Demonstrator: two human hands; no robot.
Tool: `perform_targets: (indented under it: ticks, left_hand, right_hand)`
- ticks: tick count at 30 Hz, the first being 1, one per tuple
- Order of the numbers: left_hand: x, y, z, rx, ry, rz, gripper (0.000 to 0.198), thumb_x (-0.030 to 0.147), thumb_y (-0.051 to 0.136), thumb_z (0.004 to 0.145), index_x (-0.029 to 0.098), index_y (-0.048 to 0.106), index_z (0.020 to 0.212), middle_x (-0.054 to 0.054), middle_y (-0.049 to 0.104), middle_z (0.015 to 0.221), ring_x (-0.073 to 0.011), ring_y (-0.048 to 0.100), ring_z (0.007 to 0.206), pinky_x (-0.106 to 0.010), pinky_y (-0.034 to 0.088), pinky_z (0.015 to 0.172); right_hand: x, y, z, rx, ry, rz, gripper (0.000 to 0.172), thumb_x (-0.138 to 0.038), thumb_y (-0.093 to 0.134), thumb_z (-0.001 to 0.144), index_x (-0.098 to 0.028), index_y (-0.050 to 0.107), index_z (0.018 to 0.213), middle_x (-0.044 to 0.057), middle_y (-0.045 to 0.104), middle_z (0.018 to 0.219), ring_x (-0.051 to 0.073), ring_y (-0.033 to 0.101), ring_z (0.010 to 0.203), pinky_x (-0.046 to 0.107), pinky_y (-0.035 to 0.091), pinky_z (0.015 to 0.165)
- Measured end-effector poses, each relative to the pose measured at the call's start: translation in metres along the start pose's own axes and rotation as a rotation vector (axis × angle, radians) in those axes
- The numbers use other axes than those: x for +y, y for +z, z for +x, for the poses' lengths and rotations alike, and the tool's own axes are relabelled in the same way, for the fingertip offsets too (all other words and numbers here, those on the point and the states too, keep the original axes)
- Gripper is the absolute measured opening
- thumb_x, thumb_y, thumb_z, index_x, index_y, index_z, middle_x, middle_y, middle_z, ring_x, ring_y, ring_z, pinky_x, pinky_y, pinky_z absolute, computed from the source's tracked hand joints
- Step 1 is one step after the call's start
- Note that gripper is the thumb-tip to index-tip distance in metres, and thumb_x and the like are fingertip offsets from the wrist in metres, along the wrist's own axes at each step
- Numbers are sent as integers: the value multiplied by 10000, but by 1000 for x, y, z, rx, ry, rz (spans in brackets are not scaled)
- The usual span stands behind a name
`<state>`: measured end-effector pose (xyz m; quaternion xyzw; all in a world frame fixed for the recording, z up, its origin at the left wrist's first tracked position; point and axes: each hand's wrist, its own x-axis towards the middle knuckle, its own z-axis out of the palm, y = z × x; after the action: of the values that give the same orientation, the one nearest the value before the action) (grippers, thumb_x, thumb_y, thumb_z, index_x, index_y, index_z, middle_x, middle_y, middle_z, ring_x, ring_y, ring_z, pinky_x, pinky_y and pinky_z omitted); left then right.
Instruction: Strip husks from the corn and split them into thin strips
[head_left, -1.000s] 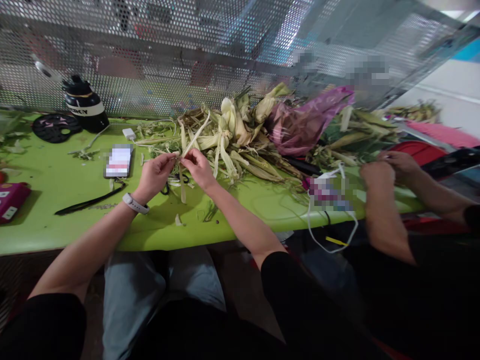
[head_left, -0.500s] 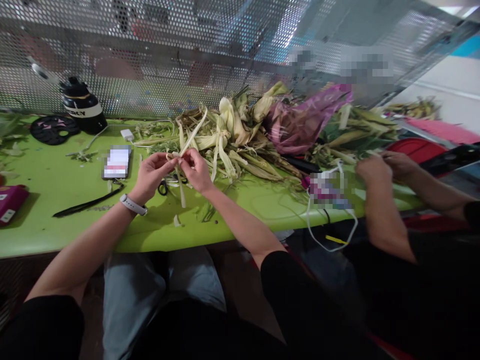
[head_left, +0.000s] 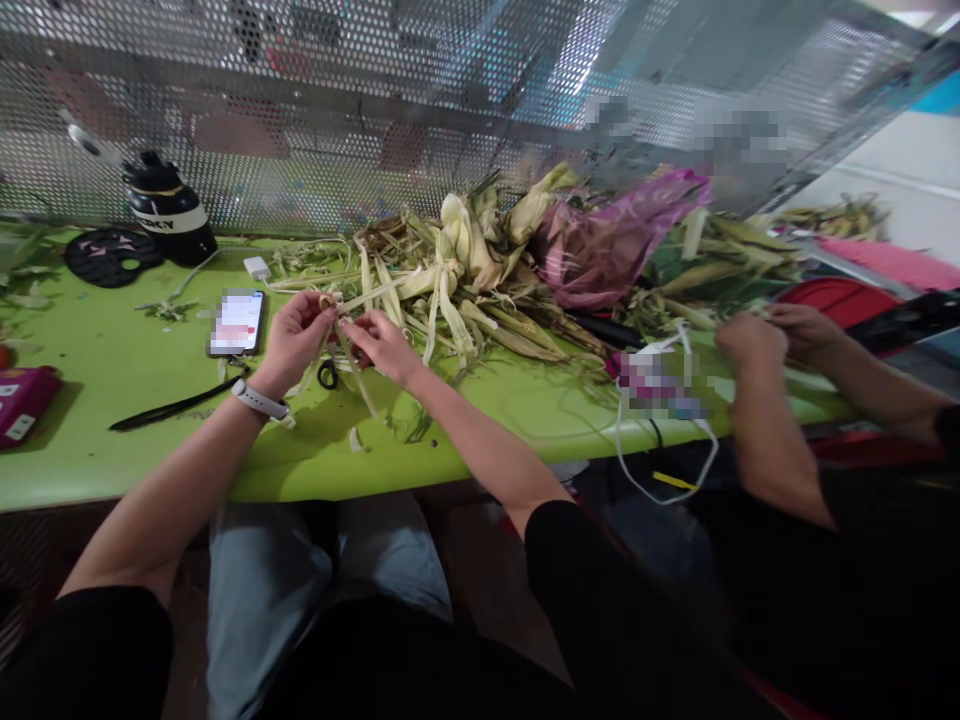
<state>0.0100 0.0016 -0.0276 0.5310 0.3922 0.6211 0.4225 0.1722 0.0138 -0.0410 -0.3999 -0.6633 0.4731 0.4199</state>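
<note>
Pale strips of corn husk [head_left: 372, 293] run between my two hands, which work close together above the green table. My left hand [head_left: 301, 335], with a light watch band on the wrist, pinches the strips where they cross. Beside it, my right hand [head_left: 377, 343] has its fingertips closed on the husk strips too. Loose ends stick out to the right and hang down below the fingers. Just under the hands lies a pair of scissors [head_left: 328, 373], of which a black handle loop shows. A heap of corn husks [head_left: 465, 265] spreads behind and to the right.
A phone [head_left: 238, 323] with a black strap lies left of my hands, near a dark bottle [head_left: 171, 215]. A purple plastic bag [head_left: 600, 245] sits on the husk heap. At right, another person's hands [head_left: 757, 335] work over the green table [head_left: 300, 470].
My hands have shifted slightly left, and my left hand has turned. The long husk strip that pointed up now lies lower, toward the right.
</note>
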Motion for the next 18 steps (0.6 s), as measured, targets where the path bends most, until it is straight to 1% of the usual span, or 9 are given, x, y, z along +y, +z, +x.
perform_targets:
  ticks: [1,3,5,8,10,12,13,15,18]
  left_hand:
    - [0,-2,2,4,22,24,205,255,783,759,194,657,908,-9,689,809,-106,610,667,-219,499,615]
    - [2,-3,3,11,46,69,173,226,769,766,190,655,891,-6,679,803,-103,603,677,-209,478,611]
    - [4,-2,3,14,43,86,148,206,758,771,185,652,872,-12,682,816,-106,614,714,-210,475,642]
    - [4,0,1,0,37,82,135,207,749,782,183,655,877,-20,694,838,-113,626,747,-222,483,689]
    - [1,-1,2,-4,49,104,141,214,750,780,184,665,889,-20,700,837,-116,626,742,-228,482,694]
    - [-3,-5,4,14,71,170,139,222,750,775,182,679,887,-15,693,803,-112,607,704,-229,465,665]
    - [-5,-7,6,28,82,216,131,228,749,774,179,686,878,-11,682,775,-108,588,673,-229,447,638]
    - [-6,-12,8,47,92,318,113,255,737,785,170,700,849,-3,643,704,-100,527,605,-234,390,573]
    - [1,-16,9,24,89,426,128,284,721,799,158,706,814,3,595,643,-96,451,563,-240,317,522]
  right_hand:
    - [-3,0,-2,-39,-7,-72,414,-617,674,824,-226,547,872,-33,586,664,128,534,571,280,442,553]
    - [-9,0,-7,-63,-68,-201,406,-604,697,816,-219,572,845,-28,595,656,132,540,586,283,444,565]
    - [-10,3,-10,-60,-121,-249,381,-573,700,828,-208,593,847,0,650,743,141,584,658,287,479,612]
    - [-4,10,-8,-102,-102,-179,289,-437,734,832,-196,573,840,21,687,834,148,634,724,296,528,677]
    - [1,12,-6,-158,-59,-105,191,-283,711,847,-197,541,828,8,682,811,145,654,720,298,548,703]
    - [2,11,-5,-196,-44,-109,106,-186,632,883,-196,535,842,3,683,799,144,668,715,301,557,716]
    - [0,9,-6,-201,-59,-177,64,-173,600,903,-193,551,868,7,689,804,148,671,716,307,556,719]
    - [-6,1,-10,-179,-152,-432,24,-183,576,935,-185,600,931,34,705,851,168,667,742,331,547,732]
    - [-18,-13,-15,-107,-384,-802,122,-172,543,973,-169,661,1006,98,699,1014,205,659,873,362,533,796]
